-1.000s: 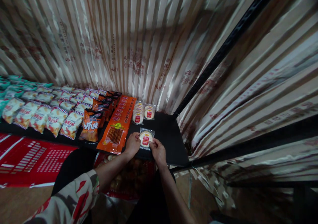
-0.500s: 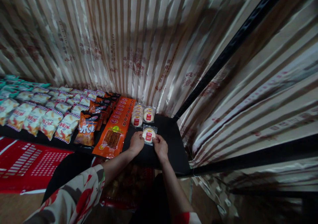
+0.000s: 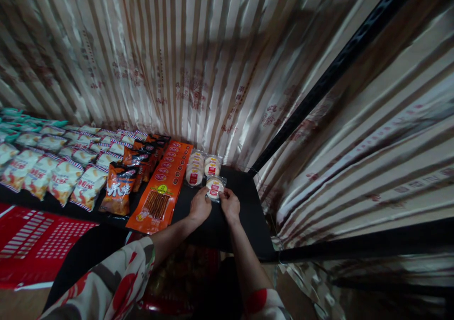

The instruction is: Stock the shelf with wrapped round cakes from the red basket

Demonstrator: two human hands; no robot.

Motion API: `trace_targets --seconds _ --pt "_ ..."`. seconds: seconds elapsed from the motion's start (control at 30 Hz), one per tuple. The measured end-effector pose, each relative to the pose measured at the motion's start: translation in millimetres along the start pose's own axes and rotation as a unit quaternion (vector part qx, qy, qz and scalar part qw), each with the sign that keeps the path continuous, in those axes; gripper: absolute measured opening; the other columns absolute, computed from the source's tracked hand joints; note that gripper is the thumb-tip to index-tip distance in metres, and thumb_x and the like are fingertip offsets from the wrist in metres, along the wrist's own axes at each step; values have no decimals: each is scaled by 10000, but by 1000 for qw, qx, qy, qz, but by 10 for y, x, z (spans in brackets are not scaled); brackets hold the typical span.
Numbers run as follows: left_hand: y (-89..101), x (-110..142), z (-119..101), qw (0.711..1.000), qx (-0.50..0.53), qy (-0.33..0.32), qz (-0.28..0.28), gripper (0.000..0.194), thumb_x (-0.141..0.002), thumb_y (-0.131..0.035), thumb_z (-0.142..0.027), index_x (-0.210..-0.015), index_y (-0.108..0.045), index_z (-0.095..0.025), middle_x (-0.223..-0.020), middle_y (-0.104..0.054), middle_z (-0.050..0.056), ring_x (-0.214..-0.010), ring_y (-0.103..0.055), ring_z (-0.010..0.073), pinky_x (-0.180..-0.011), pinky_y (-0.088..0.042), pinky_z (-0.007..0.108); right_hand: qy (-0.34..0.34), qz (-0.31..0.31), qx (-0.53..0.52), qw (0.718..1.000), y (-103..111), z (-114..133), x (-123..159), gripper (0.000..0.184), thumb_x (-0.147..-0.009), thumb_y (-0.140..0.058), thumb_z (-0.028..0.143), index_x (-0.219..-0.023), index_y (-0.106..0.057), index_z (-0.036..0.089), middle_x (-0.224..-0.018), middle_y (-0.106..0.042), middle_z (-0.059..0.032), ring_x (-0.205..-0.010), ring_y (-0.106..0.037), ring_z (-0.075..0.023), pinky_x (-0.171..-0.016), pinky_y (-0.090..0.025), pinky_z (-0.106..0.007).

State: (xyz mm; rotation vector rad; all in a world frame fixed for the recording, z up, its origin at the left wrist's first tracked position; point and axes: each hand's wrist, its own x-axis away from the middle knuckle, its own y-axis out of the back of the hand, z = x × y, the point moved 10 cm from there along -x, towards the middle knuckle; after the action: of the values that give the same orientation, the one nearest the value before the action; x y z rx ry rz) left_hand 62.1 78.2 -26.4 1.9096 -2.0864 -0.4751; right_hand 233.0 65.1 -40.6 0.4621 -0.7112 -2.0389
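A round, pale packaged snack [image 3: 214, 189] in clear wrap with a red label sits between my two hands, just above or on the black shelf. My left hand [image 3: 200, 207] pinches its left edge, fingers closed. On its right edge the fingers of my right hand [image 3: 230, 206] are closed too. Right behind it lies a matching round snack [image 3: 212, 165], and to the left of that runs an overlapping row of the same packets [image 3: 195, 168]. Whether the held packet touches the one behind, I cannot tell.
Long orange packets of brown sticks [image 3: 161, 187] lie left of my hands. Beyond them stand orange-black snack bags [image 3: 118, 187] and rows of white snack bags [image 3: 88, 185]. A black post [image 3: 301, 104] rises at the shelf's right corner. A red basket [image 3: 53, 244] is below left.
Both hands have moved the round snack slightly away from me, closer to the matching packet behind it. The camera view has shifted a little.
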Motion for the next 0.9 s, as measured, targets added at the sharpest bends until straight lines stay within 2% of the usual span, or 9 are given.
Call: trace_targets --seconds 0.2,0.4,0.6,0.9 --pt "-94 -61 -89 999 -24 -11 25 499 -714 -493 17 -1181 -572 -138 -1322 -499 102 -1215 -467 222 -1058 -333 320 -4 0 16 1000 -30 -2 -128 319 -759 -506 347 -1000 -655 199 -889 -692 -60 -767 -627 -191 -658 -432 -269" --pt "-138 -138 -102 999 -22 -1 33 559 -680 -512 31 -1192 -570 -187 -1353 -470 68 -1256 -420 221 -1073 -315 317 9 1 50 999 -81 43 -257 337 -780 -478 345 -1025 -648 187 -923 -682 -74 -810 -622 -198 -681 -430 -270" --pt "-159 -196 -86 998 -46 -1 46 544 -718 -483 -2 -1247 -521 -122 -1376 -433 109 -1260 -412 242 -1080 -308 327 27 -4 44 999 -137 105 -362 321 -787 -474 330 -1015 -648 187 -929 -679 -65 -822 -619 -188 -705 -433 -262" --pt "-146 -229 -100 995 -79 23 56 526 -790 -451 -58 -1315 -424 -63 -1376 -424 144 -1276 -392 204 -1094 -277 292 22 12 41 999 -220 149 -480 296 -785 -499 308 -1020 -646 205 -921 -684 -38 -818 -622 -163 -708 -442 -241"
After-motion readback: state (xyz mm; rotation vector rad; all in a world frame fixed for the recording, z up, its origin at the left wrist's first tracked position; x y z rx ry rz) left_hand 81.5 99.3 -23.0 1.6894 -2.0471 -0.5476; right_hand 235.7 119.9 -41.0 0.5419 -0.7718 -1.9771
